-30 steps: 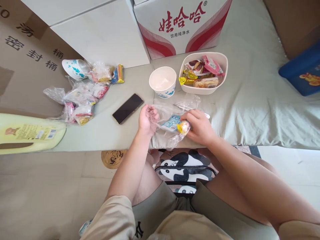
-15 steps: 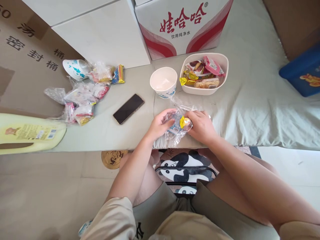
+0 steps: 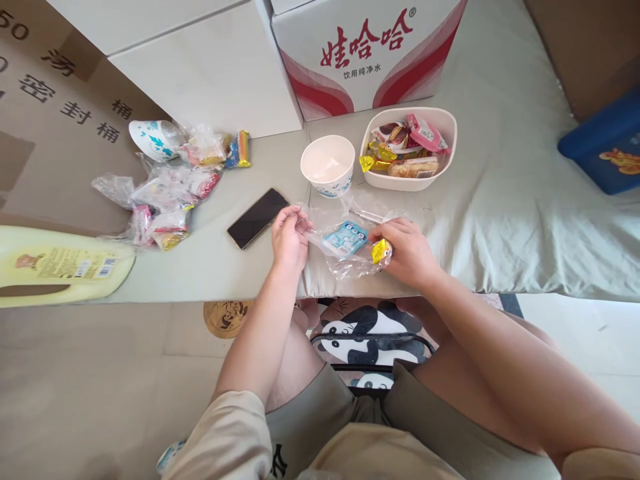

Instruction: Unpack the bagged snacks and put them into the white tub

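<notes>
A clear plastic bag (image 3: 345,263) lies stretched at the front edge of the grey-green sheet (image 3: 500,220), with a small blue packet (image 3: 345,238) inside it. My left hand (image 3: 289,238) pinches the bag's left end. My right hand (image 3: 409,253) grips the right end together with a small yellow wrapped sweet (image 3: 381,251). Just behind the bag stands a white paper cup (image 3: 327,165). To the cup's right is a white bowl (image 3: 443,175) filled with wrapped snacks (image 3: 405,148).
A black phone (image 3: 258,217) lies left of my left hand. Further left are a pile of snacks in clear bags (image 3: 165,193), a tipped paper cup (image 3: 150,139) and a yellow bottle (image 3: 60,267). A red-and-white carton (image 3: 370,50) stands behind; a blue box (image 3: 603,143) sits at right.
My hands came together on the bag half a second ago and have now drawn apart, stretching it flat. The blue packet shows plainly inside again.
</notes>
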Demonstrator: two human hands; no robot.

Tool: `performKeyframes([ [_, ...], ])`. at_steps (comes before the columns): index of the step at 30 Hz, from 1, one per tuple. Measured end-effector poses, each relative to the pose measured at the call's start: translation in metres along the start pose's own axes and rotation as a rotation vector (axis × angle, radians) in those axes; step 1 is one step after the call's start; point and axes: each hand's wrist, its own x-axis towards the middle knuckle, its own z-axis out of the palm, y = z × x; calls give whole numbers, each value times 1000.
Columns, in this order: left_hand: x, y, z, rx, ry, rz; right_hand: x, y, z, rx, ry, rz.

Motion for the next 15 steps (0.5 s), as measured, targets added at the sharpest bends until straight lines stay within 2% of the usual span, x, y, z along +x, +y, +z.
performKeyframes([
  [8, 1, 0, 0, 27, 59, 75, -1, 1, -3, 20, 42, 29],
  [13, 3, 0, -1, 16, 71, 78, -2, 2, -8, 22, 21, 142],
  [15, 4, 0, -2, -2, 78, 73, -2, 2, -13, 62, -4, 140],
])
